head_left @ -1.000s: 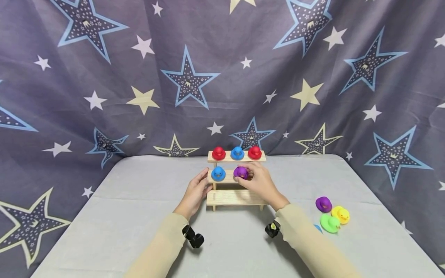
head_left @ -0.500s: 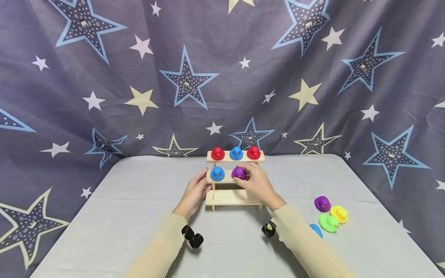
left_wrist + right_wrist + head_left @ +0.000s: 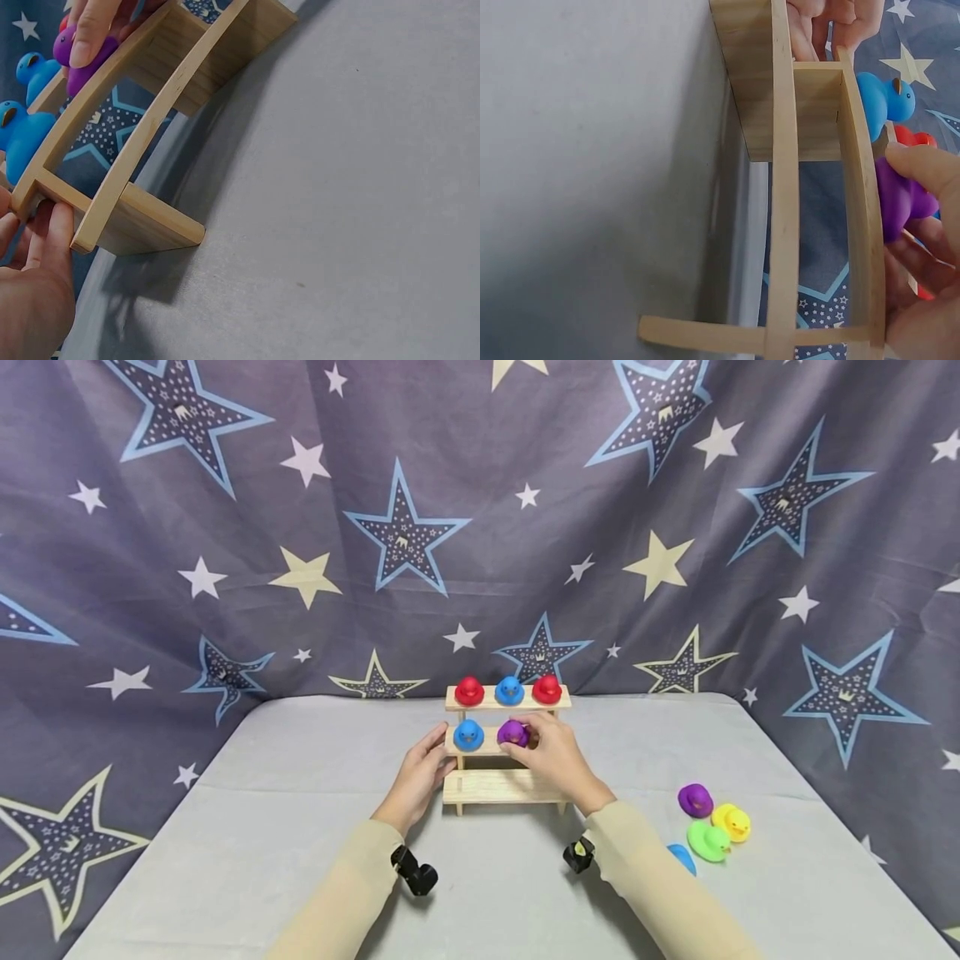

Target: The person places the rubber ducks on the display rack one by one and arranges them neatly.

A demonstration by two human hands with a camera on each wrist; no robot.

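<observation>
A three-tier wooden display stand (image 3: 495, 787) stands on the table. My left hand (image 3: 422, 770) grips the left end of its middle shelf, fingers curled round the end piece in the left wrist view. On that shelf, a blue rubber duck (image 3: 468, 736) sits near the left end. To its right, my right hand (image 3: 557, 752) pinches a purple rubber duck (image 3: 900, 196) between thumb and fingers, its base right at the shelf. Along the top shelf are a red duck (image 3: 469, 692), a blue duck (image 3: 509, 691) and another red duck (image 3: 547, 689). The bottom shelf bears no duck.
On the table at right lie a purple duck (image 3: 696, 801), a yellow duck (image 3: 731, 822), a green duck (image 3: 708, 841) and a blue duck (image 3: 682, 858) partly hidden by the right sleeve. A star-patterned curtain (image 3: 315, 635) hangs behind the table.
The right hand has slid the purple duck slightly left along the middle shelf, toward the blue one. The left hand keeps its place on the stand.
</observation>
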